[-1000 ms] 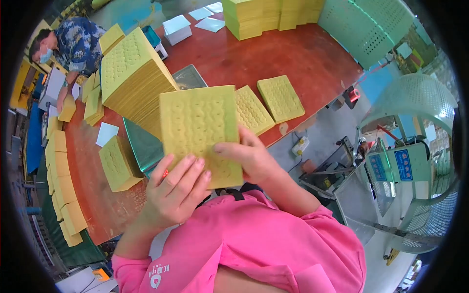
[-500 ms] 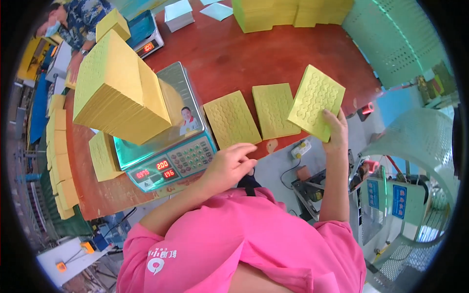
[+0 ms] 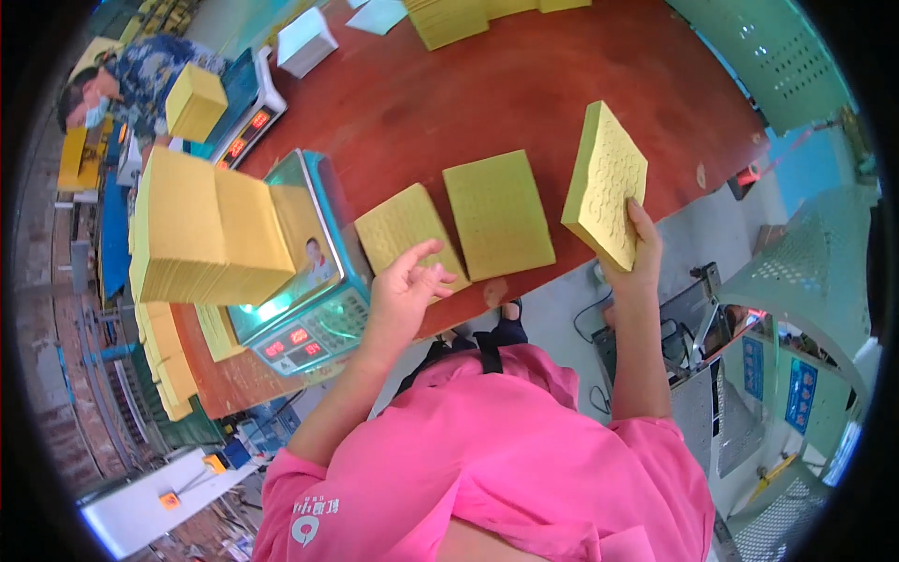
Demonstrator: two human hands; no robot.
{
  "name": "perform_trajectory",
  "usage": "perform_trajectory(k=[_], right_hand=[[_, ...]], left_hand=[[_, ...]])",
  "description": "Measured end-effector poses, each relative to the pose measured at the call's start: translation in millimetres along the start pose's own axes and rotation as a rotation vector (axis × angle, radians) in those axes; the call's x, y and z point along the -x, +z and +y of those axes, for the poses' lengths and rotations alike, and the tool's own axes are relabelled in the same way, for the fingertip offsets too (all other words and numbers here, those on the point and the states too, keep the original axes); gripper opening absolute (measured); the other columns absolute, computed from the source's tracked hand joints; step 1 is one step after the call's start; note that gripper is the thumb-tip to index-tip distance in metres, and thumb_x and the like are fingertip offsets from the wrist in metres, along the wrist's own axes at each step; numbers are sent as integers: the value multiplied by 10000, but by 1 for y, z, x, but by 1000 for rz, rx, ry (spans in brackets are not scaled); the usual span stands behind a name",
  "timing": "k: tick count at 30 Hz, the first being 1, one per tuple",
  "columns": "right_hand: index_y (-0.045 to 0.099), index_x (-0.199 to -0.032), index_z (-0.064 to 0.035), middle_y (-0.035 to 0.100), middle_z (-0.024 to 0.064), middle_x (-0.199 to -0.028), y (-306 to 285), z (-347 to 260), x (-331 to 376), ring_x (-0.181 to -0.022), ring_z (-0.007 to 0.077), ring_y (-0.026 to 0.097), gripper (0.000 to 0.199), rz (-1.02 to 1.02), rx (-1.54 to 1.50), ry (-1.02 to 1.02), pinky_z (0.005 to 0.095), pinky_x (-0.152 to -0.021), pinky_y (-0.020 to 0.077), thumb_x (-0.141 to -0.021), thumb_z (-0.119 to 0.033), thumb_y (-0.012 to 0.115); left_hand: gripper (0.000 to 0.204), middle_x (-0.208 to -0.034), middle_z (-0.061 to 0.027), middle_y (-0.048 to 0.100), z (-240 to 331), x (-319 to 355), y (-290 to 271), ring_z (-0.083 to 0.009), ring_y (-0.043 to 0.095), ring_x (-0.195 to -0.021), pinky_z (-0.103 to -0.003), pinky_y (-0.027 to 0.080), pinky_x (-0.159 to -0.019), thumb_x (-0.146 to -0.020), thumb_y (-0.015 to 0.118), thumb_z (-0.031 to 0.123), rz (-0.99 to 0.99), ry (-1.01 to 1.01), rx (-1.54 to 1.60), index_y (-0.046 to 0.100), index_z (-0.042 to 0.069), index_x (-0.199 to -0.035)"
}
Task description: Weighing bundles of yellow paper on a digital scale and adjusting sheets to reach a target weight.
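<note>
Sorting yellow stacks: right hand (image 3: 629, 245) grips yellow paper stack (image 3: 607, 183) above red bench (image 3: 524, 84); left hand (image 3: 405, 286) empty, fingers loose, over stack (image 3: 408, 232) beside scale (image 3: 304, 281). Next likely: careful placement beside 2 laid stacks.

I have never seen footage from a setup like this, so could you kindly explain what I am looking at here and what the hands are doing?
There is no machine here: the picture comes from a wide fisheye camera worn on a person's head, looking down, so straight edges bend near the rim. The pink below is that person's shirt. Their right hand holds up a yellow embossed stack of sheets past the edge of the red table. Their left hand is open and empty, hovering over the small yellow stack that lies by a flat yellow stack. To the left, a tall yellow pile sits on a weighing scale with red digits. Another person works at the far corner.
</note>
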State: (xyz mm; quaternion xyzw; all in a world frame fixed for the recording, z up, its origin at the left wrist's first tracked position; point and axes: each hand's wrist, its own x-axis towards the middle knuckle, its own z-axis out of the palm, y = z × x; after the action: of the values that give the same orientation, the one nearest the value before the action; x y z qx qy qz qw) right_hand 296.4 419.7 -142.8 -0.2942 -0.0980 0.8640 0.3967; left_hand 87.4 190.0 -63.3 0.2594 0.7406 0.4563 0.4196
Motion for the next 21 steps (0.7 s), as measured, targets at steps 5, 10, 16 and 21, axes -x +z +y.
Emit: perform_trajectory(k=[5, 10, 16, 21], right_hand=[[462, -1320, 19, 602, 169, -1259, -17, -11, 5, -1119, 284, 626, 390, 87, -10, -80, 422, -971, 510, -982, -171, 504], [453, -1325, 27, 598, 174, -1263, -35, -21, 17, -1123, 288, 625, 403, 114, -39, -135, 421, -973, 507, -991, -196, 492], [435, -1345, 10, 590, 173, -1277, -47, -25, 35, -1119, 274, 627, 430, 171, -150, -147, 406, -965, 511, -1018, -270, 441], [502, -1310, -4, 616, 140, -1239, 6, -24, 44, -1095, 241, 633, 383, 112, 143, -124, 374, -938, 512, -1008, -232, 445]], left_hand=[[477, -1186, -205, 636, -3, -40, 17, -269, 680, -886, -351, 545, -767, -925, 606, 135, 91, 198, -357, 483, -49, -1348], [669, -1059, -140, 657, 0, -82, 26, -155, 611, -577, -304, 497, -556, -860, 656, 128, 53, 60, -667, 369, -20, -1446], [743, -866, -104, 639, 4, -86, 44, -157, 613, -600, -306, 476, -504, -840, 688, 110, 89, 170, -886, 327, 8, -1482], [766, -835, -166, 677, 8, -83, 63, -280, 680, -703, -403, 530, -636, -810, 712, 78, 149, 112, -556, 326, -37, -1462]])
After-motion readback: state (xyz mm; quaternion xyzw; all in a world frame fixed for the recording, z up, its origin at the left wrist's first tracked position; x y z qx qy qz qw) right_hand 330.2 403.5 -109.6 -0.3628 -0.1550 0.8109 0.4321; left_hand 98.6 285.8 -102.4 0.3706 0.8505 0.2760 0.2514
